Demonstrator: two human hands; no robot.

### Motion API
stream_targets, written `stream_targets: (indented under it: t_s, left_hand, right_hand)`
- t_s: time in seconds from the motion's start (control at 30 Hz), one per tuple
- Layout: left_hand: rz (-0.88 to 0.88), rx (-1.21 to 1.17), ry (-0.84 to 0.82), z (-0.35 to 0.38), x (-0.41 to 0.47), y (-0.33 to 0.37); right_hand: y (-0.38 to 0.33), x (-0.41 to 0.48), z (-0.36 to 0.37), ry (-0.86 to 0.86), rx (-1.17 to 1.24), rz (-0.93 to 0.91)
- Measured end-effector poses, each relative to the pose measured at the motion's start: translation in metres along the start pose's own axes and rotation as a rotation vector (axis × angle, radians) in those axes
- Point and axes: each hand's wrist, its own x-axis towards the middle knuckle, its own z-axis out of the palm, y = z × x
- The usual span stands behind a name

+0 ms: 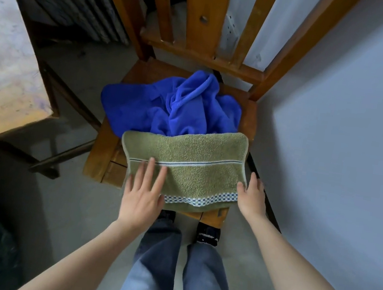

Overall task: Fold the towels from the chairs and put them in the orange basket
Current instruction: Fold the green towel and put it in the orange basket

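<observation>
A green towel [190, 162] with a blue stripe and a checkered border lies folded flat on the front of a wooden chair seat [103, 154]. My left hand [144, 192] presses flat on its near left corner, fingers straight. At the towel's right edge my right hand [251, 196] touches it, fingers extended along the side. Behind the green towel a blue towel [171, 107] lies crumpled on the same seat. No orange basket is in view.
The chair's slatted back [203, 22] rises ahead. A wooden table [1, 81] stands at the left with a metal frame under it. A pale wall [351, 119] closes the right side. My legs and shoes [207, 234] stand on grey floor before the chair.
</observation>
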Motion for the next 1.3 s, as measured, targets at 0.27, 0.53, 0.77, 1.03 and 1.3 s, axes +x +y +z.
stream_targets:
  t_s: [0.27,0.53,0.77,1.03,1.3]
  left_hand:
    - [-0.005,0.046,-0.31,0.008,0.027,0.023]
    - [-0.007,-0.133,-0.08,-0.011,0.01,0.013]
    - [-0.345,-0.556,-0.054,-0.008,-0.011,-0.014]
    - [-0.286,-1.25,-0.33,-0.021,0.008,-0.007]
    - [-0.314,-1.45,-0.405,-0.029,0.021,-0.017]
  right_hand:
    - [-0.003,0.017,0.009,-0.115,0.209,0.139]
    - [-0.008,-0.023,-0.036,0.053,0.373,0.132]
    - [-0.051,-0.112,-0.015,0.458,0.08,-0.381]
    - [-0.092,-0.117,0.048,0.287,0.028,-0.759]
    - [-0.109,-0.116,0.044,0.028,-0.203,-0.815]
